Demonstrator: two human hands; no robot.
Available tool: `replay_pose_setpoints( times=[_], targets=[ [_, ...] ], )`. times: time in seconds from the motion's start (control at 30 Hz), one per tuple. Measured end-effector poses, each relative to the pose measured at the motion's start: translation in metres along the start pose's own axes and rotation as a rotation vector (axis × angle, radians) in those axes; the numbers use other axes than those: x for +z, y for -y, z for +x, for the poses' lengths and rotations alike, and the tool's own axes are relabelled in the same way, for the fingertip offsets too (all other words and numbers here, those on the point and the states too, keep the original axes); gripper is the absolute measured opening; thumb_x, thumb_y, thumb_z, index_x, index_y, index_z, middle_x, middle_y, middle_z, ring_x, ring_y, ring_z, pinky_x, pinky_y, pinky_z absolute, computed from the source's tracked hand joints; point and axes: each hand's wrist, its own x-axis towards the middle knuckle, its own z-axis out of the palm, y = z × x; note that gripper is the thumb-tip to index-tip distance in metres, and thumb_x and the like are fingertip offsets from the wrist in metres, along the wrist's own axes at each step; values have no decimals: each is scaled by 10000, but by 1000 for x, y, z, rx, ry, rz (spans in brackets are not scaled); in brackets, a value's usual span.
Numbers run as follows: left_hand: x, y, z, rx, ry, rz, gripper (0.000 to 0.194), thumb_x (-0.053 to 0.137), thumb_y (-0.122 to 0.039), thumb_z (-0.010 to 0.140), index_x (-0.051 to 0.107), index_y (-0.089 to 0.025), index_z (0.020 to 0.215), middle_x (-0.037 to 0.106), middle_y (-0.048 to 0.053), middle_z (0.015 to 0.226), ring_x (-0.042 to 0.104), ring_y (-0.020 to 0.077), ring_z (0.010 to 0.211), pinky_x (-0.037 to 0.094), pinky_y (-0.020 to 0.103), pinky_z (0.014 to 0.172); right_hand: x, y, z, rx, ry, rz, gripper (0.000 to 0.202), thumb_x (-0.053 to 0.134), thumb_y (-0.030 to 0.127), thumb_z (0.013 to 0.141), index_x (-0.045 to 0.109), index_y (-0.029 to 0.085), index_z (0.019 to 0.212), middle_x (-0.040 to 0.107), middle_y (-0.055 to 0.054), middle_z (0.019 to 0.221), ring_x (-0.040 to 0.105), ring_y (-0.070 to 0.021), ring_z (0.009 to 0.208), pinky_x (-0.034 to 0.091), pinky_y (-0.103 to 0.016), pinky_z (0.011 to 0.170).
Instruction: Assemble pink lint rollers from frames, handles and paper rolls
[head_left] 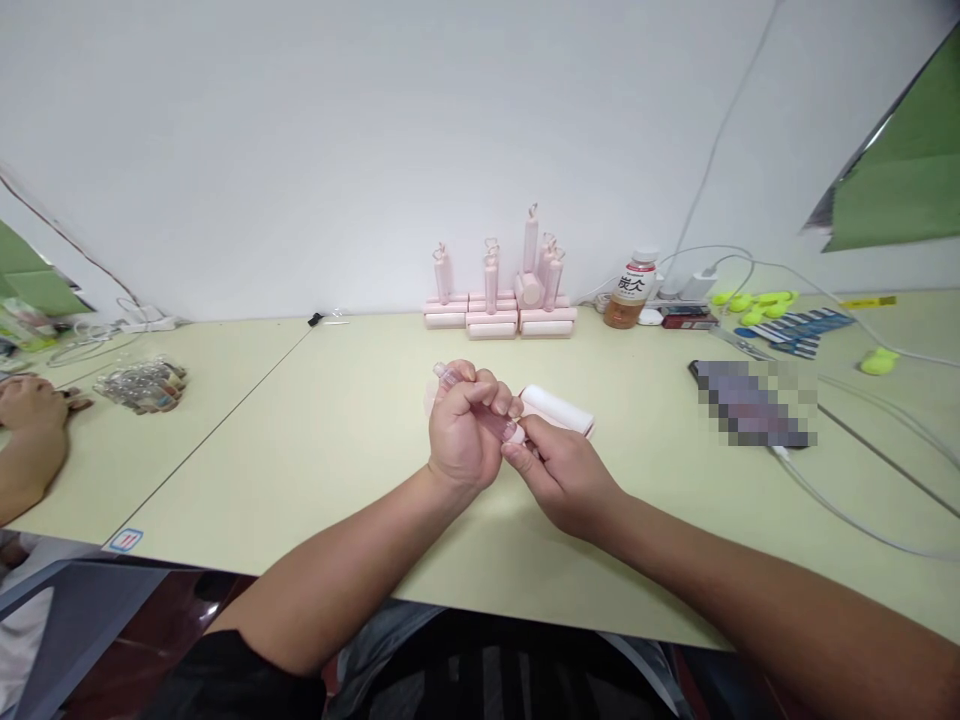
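My left hand (466,425) is wrapped round a small clear and pale pink tube (447,374), whose clear end sticks out past the thumb side. The fingers of my right hand (566,470) pinch a small whitish-pink end piece (514,432) at the other side of my left palm; whether it is joined to the tube is hidden by the fingers. Just behind my right hand a white and pink roller (559,410) lies on the table. A pale round thing (431,398) shows partly behind my left hand.
Pink rollers (492,323) with small upright pink tubes (491,283) stand by the wall. To their right are a bottle (631,290), cables, yellow-green pieces (879,361) and a phone (750,405). At left, another person's hand (31,400) is near a wrapped heap (142,384).
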Motion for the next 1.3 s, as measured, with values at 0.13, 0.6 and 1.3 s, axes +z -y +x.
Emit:
replay_pose_setpoints(
  times=[0.13,0.6,1.3],
  targets=[
    [0,1,0,11,-19,-17,286,537,-51,629,325,-212,734,315,-80,515,373,80,470,346,237,535,3,3,2,32,7,-19,277,396,409,942,371,236,728,529,-8,645,470,-176,591,307,-285,552],
    [-19,14,12,-55,-27,-1,257,512,-54,616,318,-202,693,356,-80,487,419,90,443,414,248,543,10,-10,7,418,294,761,411,424,613,911,388,236,752,292,80,568,235,-98,458,223,-239,435],
    [-55,-17,22,-12,569,1522,307,456,-417,936,599,-199,773,611,13,743,545,157,685,390,253,605,-36,-84,34,371,73,-219,595,671,484,752,606,171,1254,704,-141,1089,649,-270,834,443,-319,645]
  ],
)
